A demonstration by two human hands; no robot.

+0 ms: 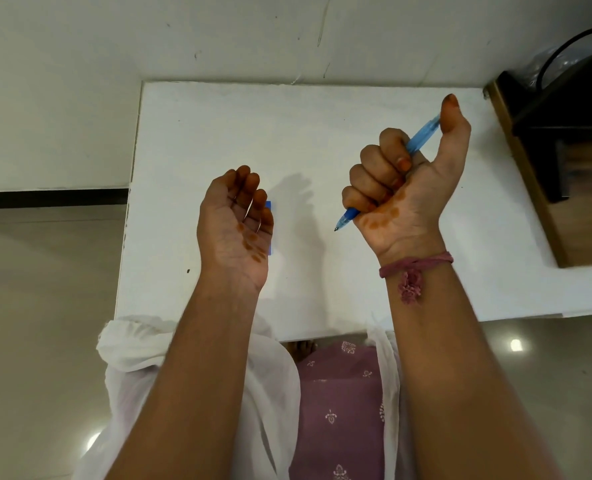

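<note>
The slim translucent blue plastic pen [422, 136] was held in the air above the desk, not on it. My right hand [401, 181] was fisted around its barrel, palm turned up toward the camera and thumb stuck out beside the rear end, while the dark tip poked out below the little finger, pointing down and left. My left hand [237, 223] hovered near it, palm up, fingers loosely bent and holding nothing. Behind that hand a small flat blue piece [269, 216] lay on the white desk [253, 133], mostly hidden, so I could not tell what it was. I judged the pick-up done; the pen had not yet been put to use or set down, and I saw no paper. A pink thread band [415, 265] circled the right wrist.
</note>
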